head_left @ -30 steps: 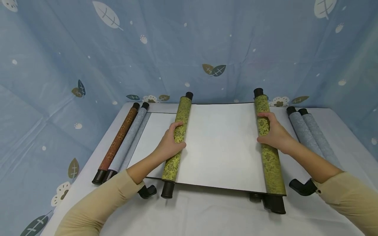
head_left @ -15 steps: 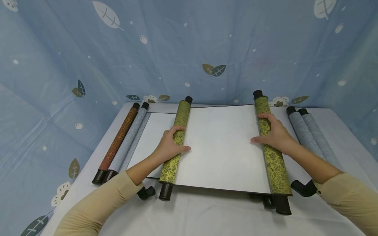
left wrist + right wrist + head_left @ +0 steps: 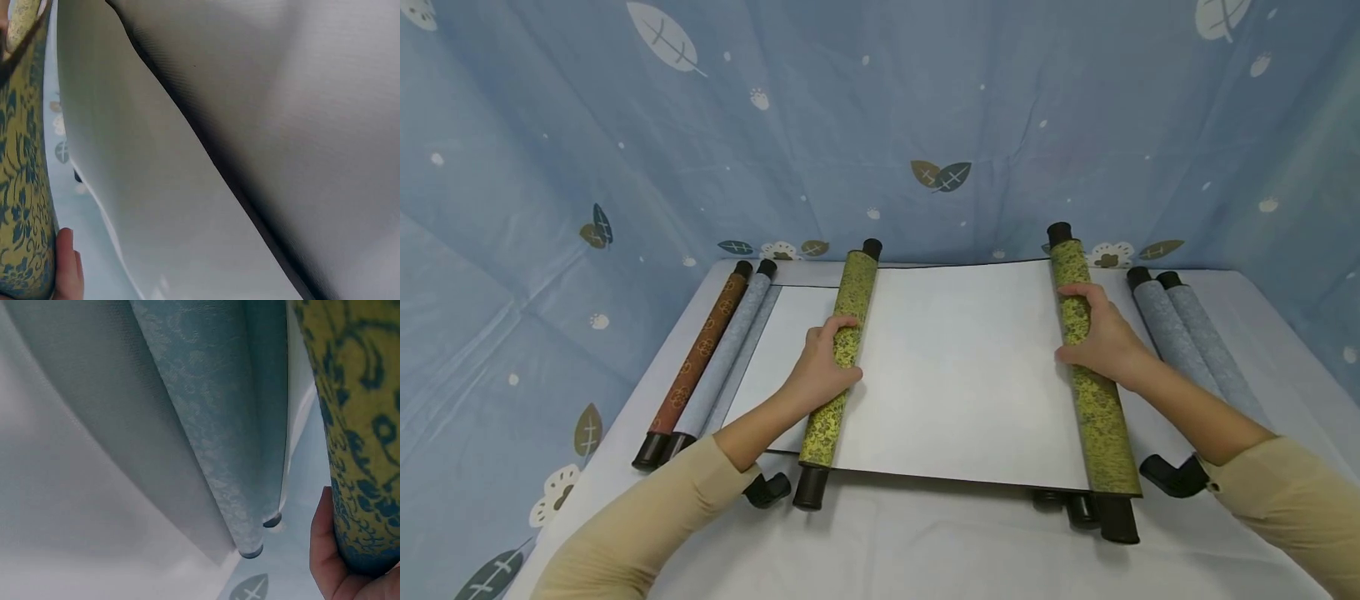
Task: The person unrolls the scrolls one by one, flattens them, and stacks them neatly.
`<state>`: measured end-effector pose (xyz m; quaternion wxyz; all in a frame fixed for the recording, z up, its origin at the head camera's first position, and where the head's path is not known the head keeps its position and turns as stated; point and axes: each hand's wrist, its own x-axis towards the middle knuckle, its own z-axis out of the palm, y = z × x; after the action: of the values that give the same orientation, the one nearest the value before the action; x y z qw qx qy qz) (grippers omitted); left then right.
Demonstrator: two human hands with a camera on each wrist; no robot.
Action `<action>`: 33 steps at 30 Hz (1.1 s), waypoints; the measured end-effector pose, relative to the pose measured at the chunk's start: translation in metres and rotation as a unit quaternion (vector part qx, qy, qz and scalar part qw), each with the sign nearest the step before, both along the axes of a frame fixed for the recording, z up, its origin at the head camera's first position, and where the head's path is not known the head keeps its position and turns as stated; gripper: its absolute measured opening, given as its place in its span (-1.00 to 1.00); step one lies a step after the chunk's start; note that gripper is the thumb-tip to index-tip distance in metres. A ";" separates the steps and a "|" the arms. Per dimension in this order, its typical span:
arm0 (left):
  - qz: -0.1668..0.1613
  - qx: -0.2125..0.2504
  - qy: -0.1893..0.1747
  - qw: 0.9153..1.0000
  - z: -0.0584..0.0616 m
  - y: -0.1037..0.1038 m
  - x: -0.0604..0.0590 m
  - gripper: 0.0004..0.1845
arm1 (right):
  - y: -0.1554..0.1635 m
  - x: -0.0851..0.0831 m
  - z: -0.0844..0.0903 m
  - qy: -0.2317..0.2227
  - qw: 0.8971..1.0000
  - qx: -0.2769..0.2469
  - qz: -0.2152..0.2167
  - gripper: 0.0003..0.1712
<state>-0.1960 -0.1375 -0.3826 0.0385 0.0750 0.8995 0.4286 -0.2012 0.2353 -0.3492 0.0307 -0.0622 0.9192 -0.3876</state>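
A yellow-green patterned scroll lies partly unrolled on the table, a white sheet [image 3: 958, 367] stretched between its two rolls. My left hand [image 3: 823, 367] grips the left roll [image 3: 838, 358] near its middle, fingers curled over the top. My right hand [image 3: 1097, 337] grips the right roll [image 3: 1090, 367] the same way. In the left wrist view the left roll [image 3: 19, 187] fills the left edge with a fingertip [image 3: 65, 265] beside it. The right wrist view shows the right roll [image 3: 356, 425] with my palm under it.
A brown scroll [image 3: 700, 354] and a pale blue scroll [image 3: 730, 350] lie at the table's left, on a second open white sheet [image 3: 775, 350]. Two pale blue scrolls [image 3: 1187, 342] lie at the right. Blue leaf-print cloth [image 3: 880, 125] walls the table.
Both hands flattened onto the sheet half a second ago and now curl round the rolls again. The left roll has shifted a little left, widening the open sheet.
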 end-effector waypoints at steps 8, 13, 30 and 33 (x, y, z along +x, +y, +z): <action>0.000 -0.002 -0.008 1.000 -0.001 -0.004 0.000 -0.31 | 0.007 0.000 0.001 0.018 1.000 0.008 -0.003 -0.04; 0.000 -0.002 -0.003 1.000 -0.003 -0.006 0.000 -0.34 | 0.010 -0.001 0.000 0.019 1.000 0.011 -0.001 -0.08; -0.004 -0.028 -0.026 0.999 -0.002 -0.023 0.000 -0.38 | 0.014 -0.003 -0.002 0.020 1.000 0.007 0.011 -0.24; -0.003 -0.025 -0.031 0.999 0.000 -0.024 0.001 -0.37 | 0.016 -0.002 -0.005 0.029 0.999 0.009 0.012 -0.28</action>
<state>-0.1953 -0.1615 -0.3829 0.0692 0.0637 0.9082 0.4078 -0.2034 0.2518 -0.3539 0.0088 -0.0842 0.9223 -0.3772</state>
